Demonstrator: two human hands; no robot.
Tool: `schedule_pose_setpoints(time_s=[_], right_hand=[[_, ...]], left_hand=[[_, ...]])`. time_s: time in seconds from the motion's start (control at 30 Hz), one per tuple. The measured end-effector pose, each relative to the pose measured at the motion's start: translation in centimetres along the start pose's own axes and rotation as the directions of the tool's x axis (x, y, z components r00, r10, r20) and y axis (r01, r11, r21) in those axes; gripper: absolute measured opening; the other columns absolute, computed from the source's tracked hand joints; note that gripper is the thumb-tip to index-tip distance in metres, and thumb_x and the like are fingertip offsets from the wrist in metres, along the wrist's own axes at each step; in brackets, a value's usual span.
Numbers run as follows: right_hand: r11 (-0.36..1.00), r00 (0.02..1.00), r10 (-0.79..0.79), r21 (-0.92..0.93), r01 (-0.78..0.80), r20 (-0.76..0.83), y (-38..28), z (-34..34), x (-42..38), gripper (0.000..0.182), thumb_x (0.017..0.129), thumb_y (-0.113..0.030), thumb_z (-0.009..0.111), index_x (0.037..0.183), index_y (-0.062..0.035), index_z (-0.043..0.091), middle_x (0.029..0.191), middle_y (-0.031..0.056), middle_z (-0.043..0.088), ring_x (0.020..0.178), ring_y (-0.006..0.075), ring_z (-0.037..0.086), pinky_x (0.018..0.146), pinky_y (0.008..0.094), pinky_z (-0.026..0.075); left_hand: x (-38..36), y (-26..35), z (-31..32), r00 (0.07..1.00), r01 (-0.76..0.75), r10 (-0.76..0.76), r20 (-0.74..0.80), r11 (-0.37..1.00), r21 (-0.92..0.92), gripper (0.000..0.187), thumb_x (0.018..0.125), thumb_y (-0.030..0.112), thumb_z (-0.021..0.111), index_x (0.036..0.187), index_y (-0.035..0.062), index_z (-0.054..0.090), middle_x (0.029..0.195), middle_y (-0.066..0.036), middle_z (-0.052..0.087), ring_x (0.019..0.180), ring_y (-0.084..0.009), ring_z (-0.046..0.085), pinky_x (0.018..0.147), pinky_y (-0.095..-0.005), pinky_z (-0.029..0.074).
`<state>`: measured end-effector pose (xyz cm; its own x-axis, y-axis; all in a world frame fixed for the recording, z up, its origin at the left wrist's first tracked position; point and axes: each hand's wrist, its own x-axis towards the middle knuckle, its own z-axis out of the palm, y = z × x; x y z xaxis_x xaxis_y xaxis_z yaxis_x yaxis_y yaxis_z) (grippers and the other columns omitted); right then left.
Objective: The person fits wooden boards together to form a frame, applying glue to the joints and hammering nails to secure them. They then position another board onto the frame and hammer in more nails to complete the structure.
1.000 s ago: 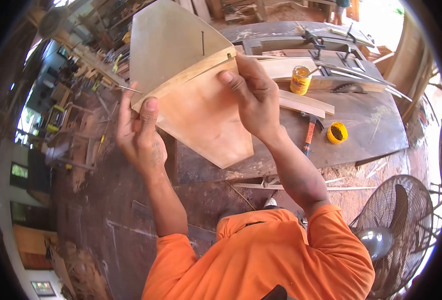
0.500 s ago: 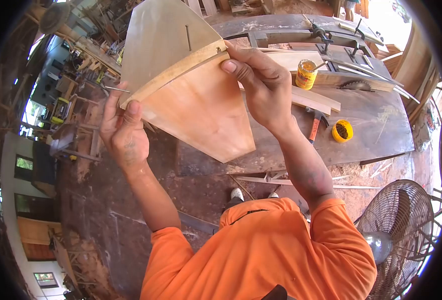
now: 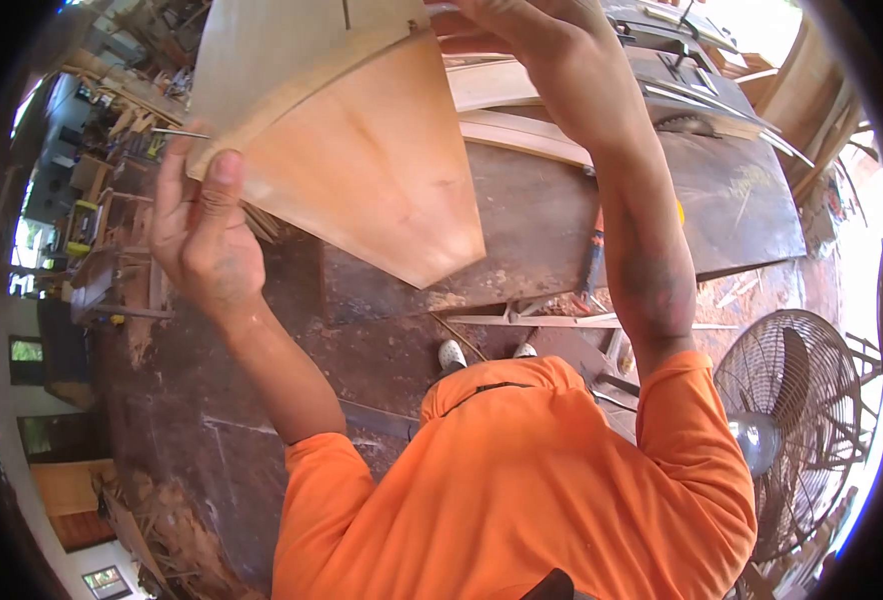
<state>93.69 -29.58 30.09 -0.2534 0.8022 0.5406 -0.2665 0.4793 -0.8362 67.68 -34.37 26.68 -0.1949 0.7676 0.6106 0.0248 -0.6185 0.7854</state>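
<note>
A curved wooden panel (image 3: 382, 180), with a wooden strip (image 3: 302, 100) running across its middle, is raised in front of me. My left hand (image 3: 212, 220) pinches the strip's left end, thumb on the near side. A thin metal nail or rod (image 3: 180, 133) sticks out beside those fingers. My right hand (image 3: 562, 70) is at the panel's upper right corner, its fingers against the strip's end and partly cut off by the top of the view. A slot shows in the panel's upper part.
Below the panel stands a dark workbench (image 3: 542, 220) with wooden boards (image 3: 522, 130), a saw blade (image 3: 687, 124) and a hammer (image 3: 594, 255) partly behind my right forearm. A yellow tub (image 3: 680, 212) is mostly hidden. A caged fan (image 3: 792, 430) stands at the right.
The panel and both hands have moved up and left in the view. My right forearm now covers part of the hammer and most of the yellow tub.
</note>
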Motion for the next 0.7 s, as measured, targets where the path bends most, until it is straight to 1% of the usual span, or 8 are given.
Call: schedule_pose_setpoints(time_s=[0.13, 0.2, 0.23, 0.33, 0.43, 0.53, 0.57, 0.7], right_hand=[[0.989, 0.992, -0.124, -0.082, 0.124, 0.008, 1.9, 1.4, -0.9, 0.052, 0.092, -0.019, 0.065, 0.135, 0.0005, 0.042, 0.108, 0.0114, 0.062, 0.104, 0.0155, 0.057, 0.087, 0.0281, 0.047], [0.995, 0.996, -0.081, 0.064, 0.083, -0.025, 3.9, 1.3, -0.9, 0.05, 0.093, -0.021, 0.064, 0.134, -0.0003, 0.045, 0.111, 0.0097, 0.062, 0.105, 0.0143, 0.056, 0.087, 0.0277, 0.047], [0.994, 0.999, -0.036, 0.1, 0.034, 0.013, 4.9, 0.8, -0.7, 0.045, 0.094, -0.021, 0.062, 0.131, 0.0001, 0.048, 0.116, 0.0083, 0.062, 0.102, 0.0118, 0.057, 0.085, 0.0261, 0.047], [0.973, 0.998, 0.062, 0.222, -0.063, 0.01, 7.1, 0.7, -0.7, 0.04, 0.093, -0.02, 0.063, 0.128, -0.0014, 0.052, 0.115, 0.0085, 0.063, 0.098, 0.0099, 0.058, 0.083, 0.0245, 0.046], [0.985, 0.999, 0.039, 0.169, -0.035, -0.019, 6.1, 1.1, -1.3, 0.04, 0.096, -0.017, 0.057, 0.132, -0.0021, 0.048, 0.121, 0.0083, 0.059, 0.091, 0.0089, 0.06, 0.08, 0.0235, 0.047], [0.997, 0.979, -0.064, 0.022, 0.069, -0.196, 7.6, 1.5, -1.3, 0.048, 0.086, -0.025, 0.071, 0.124, 0.0, 0.055, 0.092, 0.0097, 0.07, 0.073, 0.0095, 0.059, 0.058, 0.0236, 0.045], [0.995, 0.976, -0.098, 0.015, 0.103, -0.196, 7.9, 1.6, -1.3, 0.055, 0.086, -0.032, 0.071, 0.126, 0.0014, 0.052, 0.092, 0.011, 0.069, 0.076, 0.0103, 0.06, 0.059, 0.0233, 0.045], [0.999, 0.977, -0.018, 0.028, 0.024, -0.213, 7.3, 1.9, -1.9, 0.058, 0.087, -0.037, 0.069, 0.125, 0.0041, 0.052, 0.097, 0.015, 0.068, 0.081, 0.0132, 0.061, 0.068, 0.0262, 0.047]], left_hand=[[0.0, 0.1, 0.2, 1.0, 0.01, -0.01, 0.001, 1.0, -0.023, 0.045, 0.09, 0.005, 0.06, 0.129, -0.0109, 0.043, 0.119, -0.02, 0.057, 0.109, -0.0242, 0.056, 0.097, -0.0319, 0.041], [0.1, 0.3, 0.3, 1.0, 0.014, -0.014, 0.011, 1.0, -0.021, 0.046, 0.09, 0.005, 0.06, 0.129, -0.0109, 0.043, 0.12, -0.021, 0.057, 0.11, -0.0244, 0.056, 0.098, -0.0325, 0.041], [0.1, 0.4, 0.2, 1.0, 0.02, -0.019, 0.015, 1.0, -0.017, 0.046, 0.09, 0.005, 0.06, 0.129, -0.011, 0.043, 0.121, -0.021, 0.056, 0.11, -0.0246, 0.055, 0.099, -0.0328, 0.04], [0.0, 0.8, 0.4, 0.998, 0.069, -0.069, -0.004, 0.998, 0.003, 0.046, 0.09, 0.005, 0.061, 0.128, -0.0125, 0.043, 0.123, -0.022, 0.055, 0.113, -0.0253, 0.054, 0.101, -0.0348, 0.039], [0.0, 0.3, 0.1, 0.999, 0.039, -0.038, 0.017, 0.998, -0.054, 0.047, 0.089, 0.004, 0.061, 0.128, -0.0136, 0.043, 0.124, -0.022, 0.054, 0.115, -0.0262, 0.053, 0.103, -0.0372, 0.038], [0.0, -0.1, -0.1, 0.999, 0.039, -0.043, -0.024, 0.987, -0.157, 0.043, 0.084, -0.003, 0.065, 0.125, -0.0105, 0.051, 0.114, -0.016, 0.06, 0.102, -0.0197, 0.059, 0.092, -0.0302, 0.046], [0.0, -0.3, -0.3, 0.999, 0.042, -0.044, -0.012, 0.986, -0.159, 0.043, 0.084, -0.004, 0.064, 0.125, -0.0098, 0.051, 0.114, -0.015, 0.06, 0.102, -0.0187, 0.058, 0.091, -0.0294, 0.046], [-0.2, 0.2, 0.1, 0.998, 0.052, -0.056, -0.019, 0.982, -0.183, 0.043, 0.085, -0.004, 0.063, 0.126, -0.0107, 0.05, 0.114, -0.015, 0.06, 0.103, -0.0187, 0.057, 0.093, -0.0291, 0.045]])
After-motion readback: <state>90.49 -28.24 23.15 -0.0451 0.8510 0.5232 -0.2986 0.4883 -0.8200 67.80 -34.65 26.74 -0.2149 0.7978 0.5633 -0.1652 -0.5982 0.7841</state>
